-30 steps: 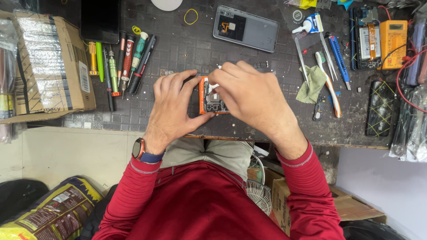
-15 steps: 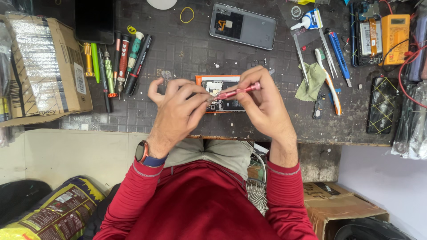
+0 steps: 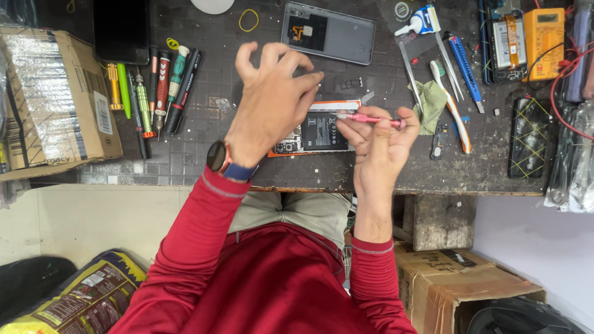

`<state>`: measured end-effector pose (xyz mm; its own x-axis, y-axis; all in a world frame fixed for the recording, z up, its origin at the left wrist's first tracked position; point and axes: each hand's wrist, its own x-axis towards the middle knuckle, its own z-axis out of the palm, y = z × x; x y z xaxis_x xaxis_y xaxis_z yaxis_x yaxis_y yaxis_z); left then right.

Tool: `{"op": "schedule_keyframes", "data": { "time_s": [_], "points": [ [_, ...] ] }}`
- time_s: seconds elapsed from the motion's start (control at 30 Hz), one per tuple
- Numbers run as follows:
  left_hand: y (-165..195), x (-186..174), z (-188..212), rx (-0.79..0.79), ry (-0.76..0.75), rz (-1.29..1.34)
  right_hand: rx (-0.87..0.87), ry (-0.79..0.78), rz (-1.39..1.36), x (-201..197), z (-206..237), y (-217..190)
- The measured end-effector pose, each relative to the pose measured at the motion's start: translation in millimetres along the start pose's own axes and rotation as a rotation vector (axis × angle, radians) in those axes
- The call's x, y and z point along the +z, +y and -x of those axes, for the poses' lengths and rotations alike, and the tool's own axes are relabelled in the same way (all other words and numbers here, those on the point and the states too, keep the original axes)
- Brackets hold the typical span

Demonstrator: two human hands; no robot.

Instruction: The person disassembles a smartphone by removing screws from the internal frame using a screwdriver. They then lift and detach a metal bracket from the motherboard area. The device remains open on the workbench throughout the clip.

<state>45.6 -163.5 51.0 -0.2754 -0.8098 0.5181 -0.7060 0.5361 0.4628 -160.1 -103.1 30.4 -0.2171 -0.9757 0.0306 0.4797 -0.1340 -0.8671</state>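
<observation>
Opened phone (image 3: 318,131), back removed, orange frame showing, lying flat on the dark gridded mat (image 3: 204,93) directly beneath both sets of fingers.

Left hand (image 3: 272,102): fingers spread wide and curled, raised above the left end of the phone, gripping nothing; fingertips near the upper edge of the phone, contact not discernible.

Right hand (image 3: 377,139): thumb and fingers pinched narrow around a slim pink-handled tool (image 3: 371,120), held roughly level, tip pointing left toward the left fingertips, just over the exposed battery area. Tip type too small to identify.

Hazards, as judged from this position:

- Phone unrestrained. With no left-finger pressure on the frame, any sideways load from the tool tip likely to slide or rotate the phone on the mat.
- Tip close to the battery surface. Slip under force: possible puncture or scoring of the cell, or damage to nearby connectors.
- Small loose parts (image 3: 351,83) lying just beyond the left fingertips. Sweep of the spread fingers: parts likely scattered or lost.
- Tweezers (image 3: 447,59) and green cloth (image 3: 429,102) just past the right knuckles. Outward wrist movement: possible snag.
- Phone near the bench edge on the wrist side: risk of a fall if dragged back.
</observation>
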Motion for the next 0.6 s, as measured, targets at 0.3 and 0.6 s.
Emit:
{"op": "schedule_keyframes", "data": {
  "time_s": [0.3, 0.6],
  "points": [
    [-21, 7, -15, -0.011, 0.054, 0.009, -0.047, -0.129, 0.159, 20, -2, 23],
    [-10, -40, 53, -0.233, 0.013, 0.062, -0.270, -0.416, 0.637, 42, -10, 38]
  ]
}}
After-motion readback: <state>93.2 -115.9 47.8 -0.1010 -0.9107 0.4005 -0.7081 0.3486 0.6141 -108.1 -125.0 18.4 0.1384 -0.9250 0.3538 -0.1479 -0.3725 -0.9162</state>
